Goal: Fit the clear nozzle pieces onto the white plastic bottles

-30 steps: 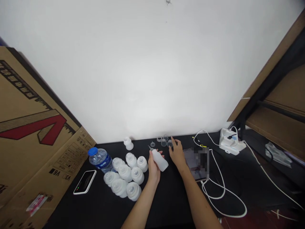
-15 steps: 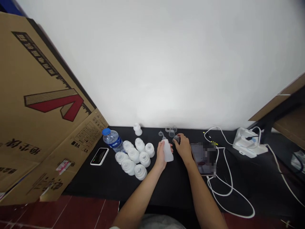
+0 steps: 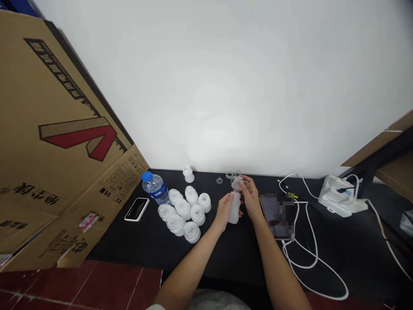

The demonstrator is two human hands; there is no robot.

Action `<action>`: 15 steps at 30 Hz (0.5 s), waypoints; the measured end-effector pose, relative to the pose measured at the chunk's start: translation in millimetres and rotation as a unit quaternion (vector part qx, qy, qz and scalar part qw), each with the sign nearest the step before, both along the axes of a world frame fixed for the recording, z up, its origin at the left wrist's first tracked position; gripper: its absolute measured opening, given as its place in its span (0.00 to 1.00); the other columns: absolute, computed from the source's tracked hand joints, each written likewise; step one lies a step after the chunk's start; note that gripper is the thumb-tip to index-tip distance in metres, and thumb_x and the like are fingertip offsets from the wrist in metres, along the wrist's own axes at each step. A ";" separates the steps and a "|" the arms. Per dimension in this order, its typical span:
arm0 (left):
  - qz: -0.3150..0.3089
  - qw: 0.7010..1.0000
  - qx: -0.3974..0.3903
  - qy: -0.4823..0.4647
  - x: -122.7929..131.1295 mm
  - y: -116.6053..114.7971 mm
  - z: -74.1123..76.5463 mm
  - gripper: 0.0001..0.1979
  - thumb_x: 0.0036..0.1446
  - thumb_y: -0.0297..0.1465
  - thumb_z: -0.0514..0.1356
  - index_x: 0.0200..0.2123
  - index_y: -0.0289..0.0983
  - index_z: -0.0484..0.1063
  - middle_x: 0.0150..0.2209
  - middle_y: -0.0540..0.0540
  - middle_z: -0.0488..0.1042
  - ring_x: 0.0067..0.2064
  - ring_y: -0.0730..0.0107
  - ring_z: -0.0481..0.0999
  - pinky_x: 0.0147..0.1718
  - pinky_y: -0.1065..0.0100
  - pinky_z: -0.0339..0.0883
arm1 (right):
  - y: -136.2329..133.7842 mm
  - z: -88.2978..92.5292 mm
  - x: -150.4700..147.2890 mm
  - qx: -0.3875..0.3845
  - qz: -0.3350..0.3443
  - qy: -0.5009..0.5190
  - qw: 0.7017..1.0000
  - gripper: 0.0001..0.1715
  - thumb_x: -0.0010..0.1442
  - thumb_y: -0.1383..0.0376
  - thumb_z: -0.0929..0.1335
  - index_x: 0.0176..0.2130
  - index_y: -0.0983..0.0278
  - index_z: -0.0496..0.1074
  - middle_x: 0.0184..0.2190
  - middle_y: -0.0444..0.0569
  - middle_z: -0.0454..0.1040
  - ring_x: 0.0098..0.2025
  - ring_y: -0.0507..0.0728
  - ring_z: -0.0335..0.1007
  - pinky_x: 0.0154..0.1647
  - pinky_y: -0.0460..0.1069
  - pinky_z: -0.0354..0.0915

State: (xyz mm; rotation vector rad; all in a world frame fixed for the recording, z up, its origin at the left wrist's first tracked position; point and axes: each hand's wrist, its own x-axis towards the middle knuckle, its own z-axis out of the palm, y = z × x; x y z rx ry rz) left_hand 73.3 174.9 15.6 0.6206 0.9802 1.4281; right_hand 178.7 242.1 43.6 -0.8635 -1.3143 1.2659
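Note:
My left hand (image 3: 223, 212) is wrapped round a frosted white bottle (image 3: 235, 208), which stands nearly upright over the black table. At its top, my right hand (image 3: 251, 194) pinches a clear cap (image 3: 237, 183) between thumb and fingers, over the bottle's mouth. Behind the hands lie a small clear disc (image 3: 219, 180) and a translucent ring (image 3: 229, 175). Several white bottles (image 3: 183, 209) form a group left of my hands. One more white piece (image 3: 188, 174) stands alone near the wall.
A blue-capped water bottle (image 3: 155, 188) and a white-edged phone (image 3: 137, 209) are at the left, beside a large cardboard box (image 3: 64, 172). Right of my hands lie a tablet (image 3: 274, 215), looping white cables and a white power strip (image 3: 342, 196).
The bottle in my left hand has moved slightly right and stands more upright. My right hand has lifted the clear cap from the table to the bottle's top.

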 end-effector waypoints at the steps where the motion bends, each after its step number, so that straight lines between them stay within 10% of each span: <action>1: 0.007 1.000 -0.001 0.003 -0.5 0.1 -0.1 0.34 0.55 0.60 0.69 0.44 0.35 0.77 0.33 0.43 0.83 0.21 0.67 0.78 0.20 0.67 0.73 | -1.7 0.6 -0.5 0.013 0.015 -0.017 1.000 0.27 0.69 0.45 0.71 0.58 0.57 0.72 0.49 0.53 0.82 0.45 0.62 0.81 0.42 0.53 0.75; 15: 0.068 0.997 0.000 0.024 -3.3 -6.7 0.9 0.37 0.62 0.64 0.59 0.39 0.32 0.82 0.25 0.40 0.81 0.18 0.67 0.74 0.18 0.67 0.67 | -6.6 2.7 -0.9 0.017 0.035 -0.092 0.995 0.26 0.69 0.42 0.69 0.52 0.58 0.79 0.43 0.52 0.81 0.41 0.62 0.76 0.33 0.50 0.73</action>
